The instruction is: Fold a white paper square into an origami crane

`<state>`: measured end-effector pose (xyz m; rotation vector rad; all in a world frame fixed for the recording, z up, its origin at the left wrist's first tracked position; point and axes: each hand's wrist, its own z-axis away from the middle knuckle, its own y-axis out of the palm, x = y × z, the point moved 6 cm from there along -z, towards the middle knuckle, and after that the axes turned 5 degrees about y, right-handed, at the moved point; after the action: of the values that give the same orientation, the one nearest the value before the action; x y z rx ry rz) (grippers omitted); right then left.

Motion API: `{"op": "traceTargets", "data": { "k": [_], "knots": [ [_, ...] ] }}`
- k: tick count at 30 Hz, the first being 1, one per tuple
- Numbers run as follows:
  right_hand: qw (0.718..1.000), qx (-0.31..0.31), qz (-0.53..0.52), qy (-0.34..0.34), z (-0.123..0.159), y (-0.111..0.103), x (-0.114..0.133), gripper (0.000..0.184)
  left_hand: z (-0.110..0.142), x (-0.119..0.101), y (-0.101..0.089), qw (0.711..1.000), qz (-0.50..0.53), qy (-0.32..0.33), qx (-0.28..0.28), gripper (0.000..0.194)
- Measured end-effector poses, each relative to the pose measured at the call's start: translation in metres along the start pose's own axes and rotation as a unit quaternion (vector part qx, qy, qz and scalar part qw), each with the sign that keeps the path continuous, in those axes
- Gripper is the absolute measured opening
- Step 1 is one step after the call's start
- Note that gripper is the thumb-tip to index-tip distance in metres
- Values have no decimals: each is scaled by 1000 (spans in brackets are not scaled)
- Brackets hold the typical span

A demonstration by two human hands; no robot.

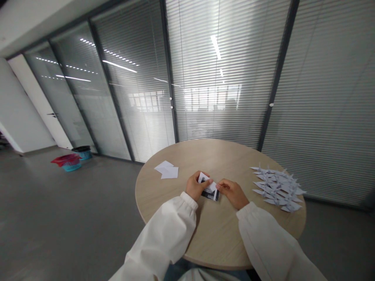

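My left hand and my right hand meet over a small piece of folded paper near the middle of the round wooden table. The paper is white with black printing, and both hands pinch it from either side. Several loose white paper squares lie to the left of my left hand. To the right of my right hand lies a heap of several folded paper cranes, pale and pointed. My fingers hide part of the folded paper.
A tall glass partition with slatted blinds stands just beyond the table. A red cloth hangs over a blue bin on the grey floor at the left, and a white door stands beyond it.
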<state>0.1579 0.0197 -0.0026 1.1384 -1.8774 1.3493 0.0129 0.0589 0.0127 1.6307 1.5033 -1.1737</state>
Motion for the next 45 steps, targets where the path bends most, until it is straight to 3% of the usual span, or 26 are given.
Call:
{"op": "traceTargets", "data": {
  "k": [8, 14, 21, 25, 34, 40, 45],
  "knots": [
    [1000, -17, 20, -3, 0, -4, 4, 26, 0, 3, 2, 1000, 30, -4, 1, 33],
    [994, -107, -11, 2, 0, -17, 1, 26, -2, 3, -2, 1000, 12, -1, -13, 30],
    [987, -151, -63, 9, 0, -25, 0, 30, 4, 16, 15, 987, 76, -114, 84, 35],
    [986, -165, -36, 5, 0, -28, -2, 32, 6, 16, 18, 985, 74, -117, 100, 36],
    [988, -152, -35, -13, 0, -27, 4, 28, 7, 24, 22, 980, 73, -118, 143, 43],
    [994, -98, -42, -40, 1, -19, 14, 23, 14, 27, 33, 963, 69, -136, 221, 48],
    [993, -105, -33, -41, 1, -19, 13, 26, 16, 22, 34, 960, 22, -91, 264, 47]
  ]
}}
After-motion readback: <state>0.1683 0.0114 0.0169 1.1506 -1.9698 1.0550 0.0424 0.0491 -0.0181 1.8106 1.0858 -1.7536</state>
